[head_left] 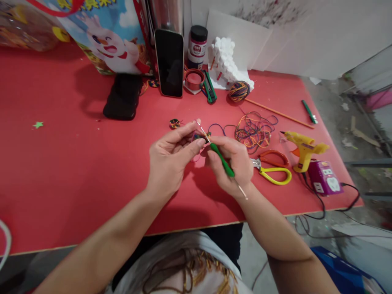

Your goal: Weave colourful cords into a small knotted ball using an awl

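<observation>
Over the red table, my right hand (234, 161) is closed around the green grip of a crochet hook (222, 160); its metal tip points up and left. Between the thumb and fingers of my left hand (171, 155) is a small piece of dark multicolored crochet (199, 137), mostly hidden by the fingers. The hook's tip reaches the raised left index finger, where a strand of yarn runs. A loose tangle of multicolored yarn (255, 130) lies just right of the hands. Beyond the left fingertips rests another small crocheted piece (174, 123).
Right of my hands lie scissors (275, 174), a yellow glue gun (303, 149) and a purple box (325, 177) with cords. A yarn ball (239, 91) and an orange stick (280, 113) lie behind. An upright phone (169, 63), a black phone (123, 96) and a bag (107, 41) stand farther back.
</observation>
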`<state>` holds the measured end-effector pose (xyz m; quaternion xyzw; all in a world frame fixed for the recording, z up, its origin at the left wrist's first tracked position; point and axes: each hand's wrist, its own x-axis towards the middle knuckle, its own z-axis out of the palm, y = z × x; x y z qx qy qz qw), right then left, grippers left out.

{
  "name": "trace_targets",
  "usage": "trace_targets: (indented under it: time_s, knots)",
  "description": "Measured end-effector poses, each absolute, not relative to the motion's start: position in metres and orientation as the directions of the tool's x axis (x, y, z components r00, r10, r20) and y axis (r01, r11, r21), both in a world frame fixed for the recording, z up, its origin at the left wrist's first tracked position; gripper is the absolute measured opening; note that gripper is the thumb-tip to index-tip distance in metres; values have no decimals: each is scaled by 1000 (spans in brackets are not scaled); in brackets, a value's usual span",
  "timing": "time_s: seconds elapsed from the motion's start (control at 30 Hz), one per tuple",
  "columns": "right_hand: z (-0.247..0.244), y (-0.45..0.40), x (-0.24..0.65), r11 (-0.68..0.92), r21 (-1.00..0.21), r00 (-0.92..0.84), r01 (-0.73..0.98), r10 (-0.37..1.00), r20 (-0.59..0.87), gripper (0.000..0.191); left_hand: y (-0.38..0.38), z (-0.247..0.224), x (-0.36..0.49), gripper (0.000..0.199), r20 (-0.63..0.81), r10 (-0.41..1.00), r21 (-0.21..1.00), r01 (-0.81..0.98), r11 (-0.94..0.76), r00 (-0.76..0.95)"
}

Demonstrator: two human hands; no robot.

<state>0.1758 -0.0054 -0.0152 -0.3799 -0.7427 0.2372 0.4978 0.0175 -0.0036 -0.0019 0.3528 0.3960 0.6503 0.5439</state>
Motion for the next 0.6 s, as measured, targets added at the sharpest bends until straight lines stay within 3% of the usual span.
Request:
trace_targets:
  time_s: [0.2,0.43,0.6]
  knots:
    - [-12,-6,182,571,-806,-153,156,820,552,25,0,5,8,35,50,991,910,-403,-96,-123]
    - [-3,-6,185,589,-786,-142,185,808,572,22,2,0,4,37,125,981,938,-305,-164,-145]
    - [-1,-8,184,600,-733,-195,320,799,569,22,0,-4,7,42,291,945,932,-176,-315,-150]
